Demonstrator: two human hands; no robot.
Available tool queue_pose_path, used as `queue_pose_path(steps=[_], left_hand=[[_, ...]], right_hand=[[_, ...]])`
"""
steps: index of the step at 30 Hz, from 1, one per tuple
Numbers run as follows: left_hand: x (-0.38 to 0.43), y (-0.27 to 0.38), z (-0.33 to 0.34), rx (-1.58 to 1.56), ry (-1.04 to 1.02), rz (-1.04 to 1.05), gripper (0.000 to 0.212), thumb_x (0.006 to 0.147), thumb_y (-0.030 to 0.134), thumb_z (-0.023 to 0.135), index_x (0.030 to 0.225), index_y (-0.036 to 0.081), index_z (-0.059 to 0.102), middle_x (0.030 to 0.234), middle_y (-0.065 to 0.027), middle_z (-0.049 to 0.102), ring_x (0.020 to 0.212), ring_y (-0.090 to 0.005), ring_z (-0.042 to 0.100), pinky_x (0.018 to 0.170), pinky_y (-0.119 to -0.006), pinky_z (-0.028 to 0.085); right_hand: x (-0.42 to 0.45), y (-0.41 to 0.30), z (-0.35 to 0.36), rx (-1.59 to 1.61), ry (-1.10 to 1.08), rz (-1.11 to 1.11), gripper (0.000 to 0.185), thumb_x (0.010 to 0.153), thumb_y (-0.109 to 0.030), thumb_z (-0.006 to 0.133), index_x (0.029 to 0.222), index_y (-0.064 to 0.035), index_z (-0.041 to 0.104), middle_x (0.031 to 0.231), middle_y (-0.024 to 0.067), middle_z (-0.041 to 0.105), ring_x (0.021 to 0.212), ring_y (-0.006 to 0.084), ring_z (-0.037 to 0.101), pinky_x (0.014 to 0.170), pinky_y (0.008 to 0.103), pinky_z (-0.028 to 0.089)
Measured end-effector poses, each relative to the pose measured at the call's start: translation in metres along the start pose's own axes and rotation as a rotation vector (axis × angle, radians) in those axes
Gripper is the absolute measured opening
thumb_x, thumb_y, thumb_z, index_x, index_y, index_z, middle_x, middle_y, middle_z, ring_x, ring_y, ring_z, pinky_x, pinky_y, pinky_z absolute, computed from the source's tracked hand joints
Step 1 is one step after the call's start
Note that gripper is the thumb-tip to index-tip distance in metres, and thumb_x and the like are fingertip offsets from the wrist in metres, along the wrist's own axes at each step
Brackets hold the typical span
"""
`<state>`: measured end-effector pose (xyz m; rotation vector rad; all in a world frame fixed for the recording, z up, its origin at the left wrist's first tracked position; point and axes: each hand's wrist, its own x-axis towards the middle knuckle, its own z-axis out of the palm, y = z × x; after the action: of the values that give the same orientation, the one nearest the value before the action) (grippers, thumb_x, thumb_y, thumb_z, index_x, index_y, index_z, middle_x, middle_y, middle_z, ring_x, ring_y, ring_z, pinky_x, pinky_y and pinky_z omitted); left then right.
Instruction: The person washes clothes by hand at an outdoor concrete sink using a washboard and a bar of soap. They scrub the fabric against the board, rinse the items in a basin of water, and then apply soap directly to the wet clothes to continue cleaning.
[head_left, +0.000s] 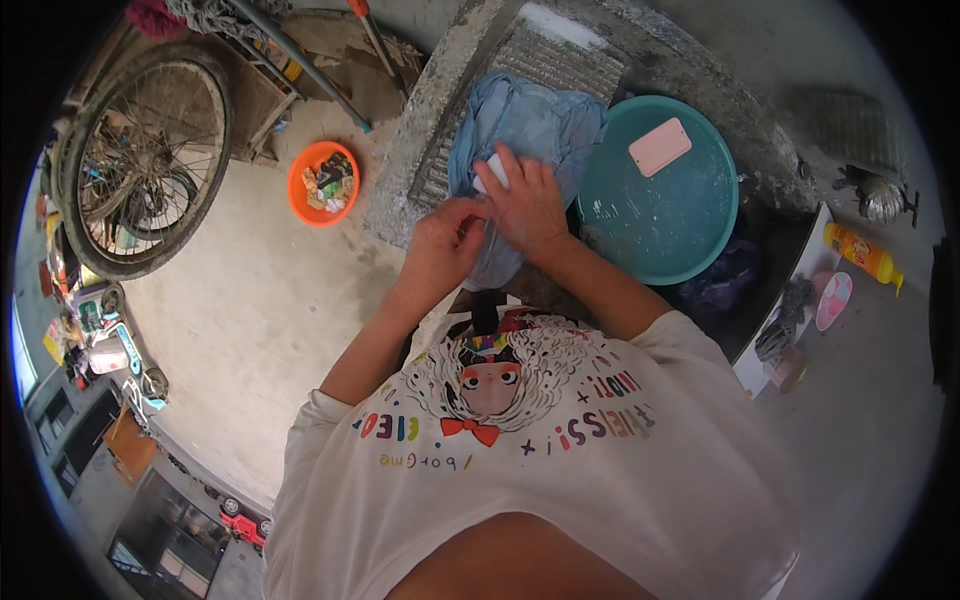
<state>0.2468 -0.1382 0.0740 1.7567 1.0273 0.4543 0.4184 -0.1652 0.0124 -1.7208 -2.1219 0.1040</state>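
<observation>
A wet light-blue cloth (529, 112) is spread over the ridged washboard slab (555, 64) of a concrete sink. My right hand (531, 199) lies on this cloth, its fingers around a white bar (492, 174) that looks like soap. Close against it, my left hand (448, 236) has its fingers curled and pinches the near part of the cloth; its fingertips are partly hidden. To the right of the cloth stands a round teal basin (652, 232). A pink rectangular plastic case (660, 147) with rounded corners is inside the basin's outline, towards its far side.
White powder or foam (562, 26) covers the slab's far end. An orange bowl (324, 184) with scraps stands on the floor at left, near a bicycle wheel (146, 161). At right are a yellow pump bottle (862, 251), a pink brush-like item (834, 300) and a metal tap (877, 199).
</observation>
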Motion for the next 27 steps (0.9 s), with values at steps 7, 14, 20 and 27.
queue_pose_path(steps=[7, 14, 20, 27], left_hand=[[0.061, -0.017, 0.007, 0.226, 0.111, 0.152, 0.030, 0.089, 0.003, 0.057, 0.119, 0.003, 0.057, 0.101, -0.0134, 0.067, 0.079, -0.0216, 0.068, 0.072, -0.030, 0.053], [0.079, -0.034, -0.011, 0.286, 0.191, 0.007, 0.024, 0.090, 0.011, 0.055, 0.112, 0.004, 0.062, 0.101, -0.0167, 0.066, 0.081, -0.0280, 0.068, 0.073, -0.036, 0.053], [0.111, -0.022, 0.012, 0.624, 0.156, -0.019, 0.026, 0.087, 0.023, 0.059, 0.107, 0.009, 0.066, 0.101, -0.0159, 0.064, 0.092, -0.0350, 0.064, 0.078, -0.046, 0.052], [0.115, -0.031, 0.009, 0.749, 0.116, 0.001, 0.022, 0.084, 0.023, 0.066, 0.101, 0.010, 0.065, 0.087, -0.0082, 0.065, 0.079, -0.0280, 0.067, 0.067, -0.040, 0.053]], right_hand=[[0.069, 0.077, 0.012, -0.144, 0.157, 0.176, 0.043, 0.085, -0.033, 0.065, 0.121, -0.0108, 0.058, 0.127, 0.0117, 0.051, 0.102, 0.0275, 0.050, 0.085, 0.0417, 0.039], [-0.001, -0.006, 0.002, -0.002, 0.063, 0.036, 0.042, 0.082, -0.037, 0.068, 0.119, -0.0171, 0.061, 0.122, 0.0065, 0.051, 0.102, 0.0251, 0.048, 0.083, 0.0407, 0.038], [0.033, 0.049, 0.005, -0.129, 0.113, 0.260, 0.038, 0.078, -0.037, 0.071, 0.114, -0.0292, 0.064, 0.121, 0.0068, 0.053, 0.107, 0.0252, 0.048, 0.085, 0.0444, 0.037], [0.012, 0.118, 0.010, 0.417, 0.270, 0.416, 0.032, 0.077, -0.027, 0.072, 0.108, -0.0201, 0.063, 0.107, 0.0134, 0.056, 0.100, 0.0347, 0.055, 0.083, 0.0454, 0.046]])
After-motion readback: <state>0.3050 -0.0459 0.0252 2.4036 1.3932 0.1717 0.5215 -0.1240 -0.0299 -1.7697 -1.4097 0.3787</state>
